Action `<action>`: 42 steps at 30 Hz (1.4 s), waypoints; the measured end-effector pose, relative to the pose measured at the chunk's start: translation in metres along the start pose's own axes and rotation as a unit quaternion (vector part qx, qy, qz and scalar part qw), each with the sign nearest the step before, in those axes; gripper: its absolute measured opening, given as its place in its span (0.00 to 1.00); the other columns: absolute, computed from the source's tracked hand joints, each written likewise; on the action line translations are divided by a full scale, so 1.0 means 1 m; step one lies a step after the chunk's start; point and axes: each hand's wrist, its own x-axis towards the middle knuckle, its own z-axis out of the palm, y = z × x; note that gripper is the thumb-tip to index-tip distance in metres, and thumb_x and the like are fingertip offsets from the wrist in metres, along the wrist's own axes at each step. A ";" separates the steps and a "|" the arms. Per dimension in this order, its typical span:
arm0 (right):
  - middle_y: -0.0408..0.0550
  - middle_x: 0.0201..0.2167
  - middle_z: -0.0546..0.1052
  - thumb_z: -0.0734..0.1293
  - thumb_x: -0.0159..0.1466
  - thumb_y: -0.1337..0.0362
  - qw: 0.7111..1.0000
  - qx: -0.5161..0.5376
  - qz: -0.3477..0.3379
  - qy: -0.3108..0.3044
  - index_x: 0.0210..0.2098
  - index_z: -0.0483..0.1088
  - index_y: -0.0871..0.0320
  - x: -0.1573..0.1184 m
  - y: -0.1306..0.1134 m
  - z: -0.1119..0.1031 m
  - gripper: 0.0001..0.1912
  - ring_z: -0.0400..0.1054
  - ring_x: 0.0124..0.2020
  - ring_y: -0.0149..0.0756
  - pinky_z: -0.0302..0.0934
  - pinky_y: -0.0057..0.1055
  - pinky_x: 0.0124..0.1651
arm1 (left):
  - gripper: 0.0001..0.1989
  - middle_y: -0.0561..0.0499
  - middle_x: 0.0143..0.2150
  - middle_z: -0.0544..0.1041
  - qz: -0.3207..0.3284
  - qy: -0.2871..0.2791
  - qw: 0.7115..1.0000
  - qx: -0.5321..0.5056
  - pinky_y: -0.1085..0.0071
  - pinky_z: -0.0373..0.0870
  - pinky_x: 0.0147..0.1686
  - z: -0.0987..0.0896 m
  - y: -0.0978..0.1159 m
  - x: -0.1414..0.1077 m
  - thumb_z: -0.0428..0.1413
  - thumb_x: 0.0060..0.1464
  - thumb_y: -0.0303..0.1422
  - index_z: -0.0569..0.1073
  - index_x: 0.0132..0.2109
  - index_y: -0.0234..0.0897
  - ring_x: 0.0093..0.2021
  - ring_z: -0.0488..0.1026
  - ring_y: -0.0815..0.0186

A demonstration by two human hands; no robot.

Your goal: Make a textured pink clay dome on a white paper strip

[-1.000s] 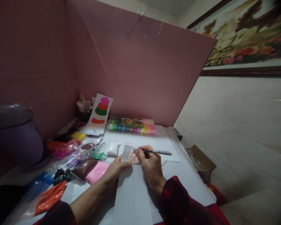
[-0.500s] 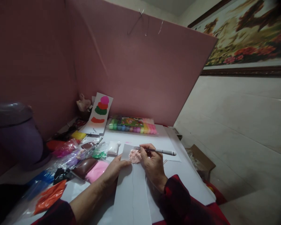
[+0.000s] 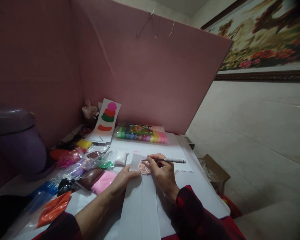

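Observation:
My right hand pinches a fork with a black-and-white striped handle. Its tines lie over the upper edge of a round, pale pink clay piece, whose surface is marked with ridges. That piece sits near the top of a long white card, with a thin line running down the card below it. At the card's left edge, my left hand grips it, thumb on top and the other fingers mostly hidden.
Bags of coloured clay, among them pink and orange, crowd the left side. A multicoloured clay pack lies at the back beside a card with coloured shapes. A purple bin stands far left; a cardboard box is at right.
The fork has slid slightly left, its tines now a little farther across the clay's upper edge. My left hand and the card have hardly moved.

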 end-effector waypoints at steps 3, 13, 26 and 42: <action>0.46 0.28 0.74 0.65 0.61 0.63 1.000 -0.014 -0.006 0.007 0.30 0.75 0.60 0.001 0.000 -0.001 0.08 0.69 0.26 0.32 0.66 0.30 0.29 | 0.26 0.42 0.29 0.80 -0.003 0.003 1.000 0.002 0.70 0.70 0.25 0.000 0.001 0.000 0.61 0.41 0.30 0.71 0.51 0.27 0.25 0.76 0.61; 0.47 0.28 0.74 0.66 0.61 0.64 0.999 -0.004 -0.003 -0.039 0.30 0.75 0.59 0.001 0.004 -0.002 0.07 0.71 0.30 0.36 0.69 0.33 0.34 | 0.26 0.44 0.27 0.79 -0.004 0.009 1.000 0.020 0.72 0.68 0.24 0.000 0.001 -0.001 0.60 0.42 0.29 0.71 0.51 0.27 0.23 0.75 0.62; 0.49 0.30 0.75 0.66 0.61 0.64 0.999 -0.014 0.006 -0.050 0.31 0.75 0.60 0.001 0.001 -0.002 0.07 0.72 0.31 0.37 0.68 0.33 0.35 | 0.27 0.45 0.26 0.79 -0.006 0.011 1.000 0.019 0.71 0.68 0.24 -0.001 0.000 0.000 0.60 0.40 0.30 0.71 0.51 0.28 0.23 0.74 0.62; 0.53 0.30 0.78 0.67 0.59 0.62 0.996 0.004 0.060 -0.072 0.30 0.76 0.62 -0.002 -0.003 -0.005 0.10 0.74 0.31 0.39 0.68 0.30 0.31 | 0.24 0.44 0.27 0.80 -0.007 0.009 1.000 0.027 0.72 0.68 0.24 0.001 0.005 -0.004 0.58 0.43 0.28 0.71 0.51 0.27 0.23 0.74 0.63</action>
